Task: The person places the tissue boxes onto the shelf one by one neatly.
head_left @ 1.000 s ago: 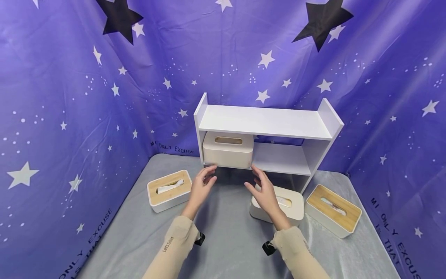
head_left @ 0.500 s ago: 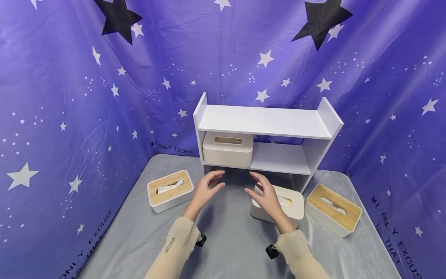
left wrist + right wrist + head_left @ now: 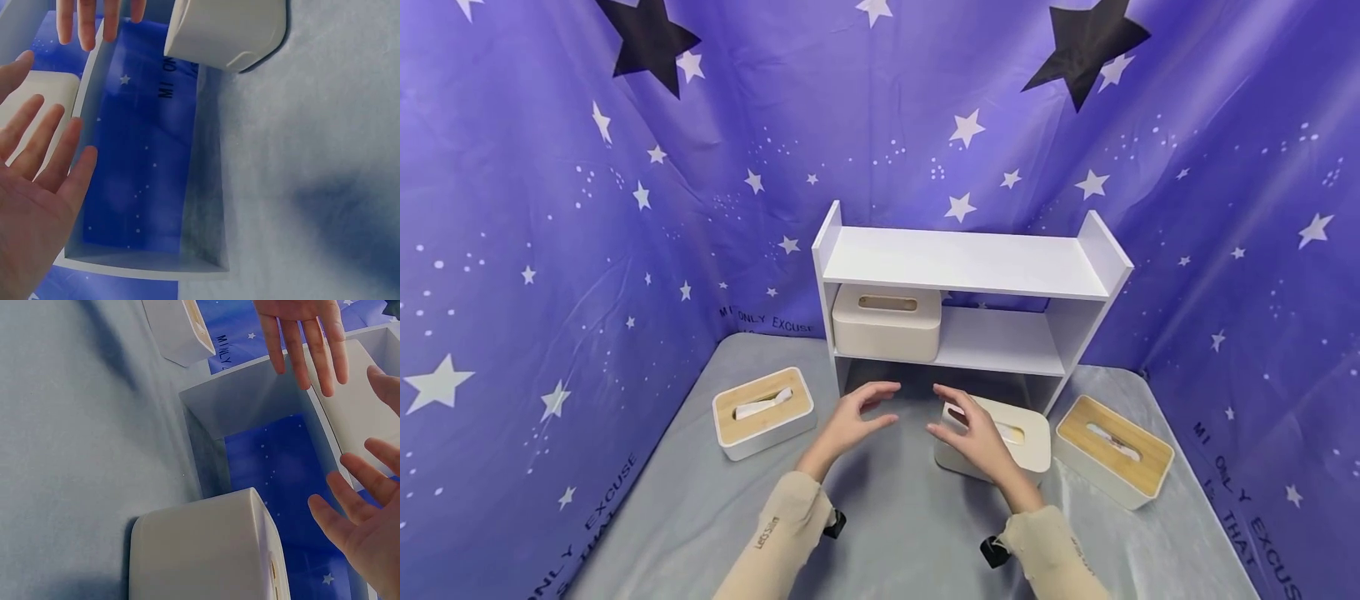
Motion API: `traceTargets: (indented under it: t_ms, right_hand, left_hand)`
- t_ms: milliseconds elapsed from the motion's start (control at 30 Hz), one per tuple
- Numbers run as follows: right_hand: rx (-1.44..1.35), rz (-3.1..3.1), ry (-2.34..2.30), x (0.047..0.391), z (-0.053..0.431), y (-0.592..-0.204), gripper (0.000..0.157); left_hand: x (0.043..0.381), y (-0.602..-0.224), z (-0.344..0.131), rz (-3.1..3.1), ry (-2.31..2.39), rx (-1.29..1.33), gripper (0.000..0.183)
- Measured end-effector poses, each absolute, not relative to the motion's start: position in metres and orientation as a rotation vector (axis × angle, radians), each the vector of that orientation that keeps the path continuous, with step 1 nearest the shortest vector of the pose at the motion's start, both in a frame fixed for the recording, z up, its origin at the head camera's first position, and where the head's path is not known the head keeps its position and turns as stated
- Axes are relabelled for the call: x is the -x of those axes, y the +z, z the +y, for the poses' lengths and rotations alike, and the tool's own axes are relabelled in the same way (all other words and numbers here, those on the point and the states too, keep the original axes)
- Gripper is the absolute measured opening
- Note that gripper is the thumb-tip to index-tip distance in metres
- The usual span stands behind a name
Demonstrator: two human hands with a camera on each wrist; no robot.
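Both hands hover in front of a white two-tier shelf (image 3: 970, 258), palms facing each other, holding nothing. My left hand (image 3: 852, 423) has relaxed, spread fingers; it also shows in the left wrist view, hand (image 3: 44, 187). The right hand (image 3: 976, 437) is likewise relaxed, partly in front of a cream tissue box (image 3: 1033, 433) on the table; in the right wrist view that hand (image 3: 369, 528) stands apart from the box (image 3: 200, 550). Another cream tissue box (image 3: 887, 337), its slot showing no tissue, sits on the left of the middle shelf board.
A wood-topped white tissue box (image 3: 752, 429) lies left on the grey cloth-covered table (image 3: 880, 533). A second wood-topped tissue box (image 3: 1112, 450) stands at the right, angled. A purple star-patterned curtain (image 3: 880, 108) surrounds the table at the back and sides.
Both hands have drawn back from the cream tissue box on the shelf, toward the person and slightly lower. The boxes and shelf keep their places; the head view has shifted slightly.
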State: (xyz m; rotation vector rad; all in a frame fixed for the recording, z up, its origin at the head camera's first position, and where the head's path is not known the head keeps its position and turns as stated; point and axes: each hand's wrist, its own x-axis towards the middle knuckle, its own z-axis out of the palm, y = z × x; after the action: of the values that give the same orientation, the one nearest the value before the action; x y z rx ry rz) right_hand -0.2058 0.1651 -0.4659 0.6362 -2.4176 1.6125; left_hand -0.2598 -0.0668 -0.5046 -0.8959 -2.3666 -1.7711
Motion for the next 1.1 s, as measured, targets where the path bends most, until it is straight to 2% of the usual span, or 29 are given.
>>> traceTargets:
  t_ms: [367,733,1100]
  right_hand:
    - [-0.646,-2.425,1.612,0.213,0.175,-0.508,0.058]
    - [-0.664,-2.438,1.618,0.198,0.179,-0.475,0.054]
    - [-0.671,-2.458,1.596,0.198,0.186,-0.468,0.053]
  left_hand:
    - [0.252,-0.516,-0.062,-2.432,-1.764,0.916,0.046]
    - [0.254,-0.515,-0.051,-2.440,-1.797,0.944,0.046]
    - [0.257,-0.511,-0.039,-2.448,-1.792,0.970,0.045]
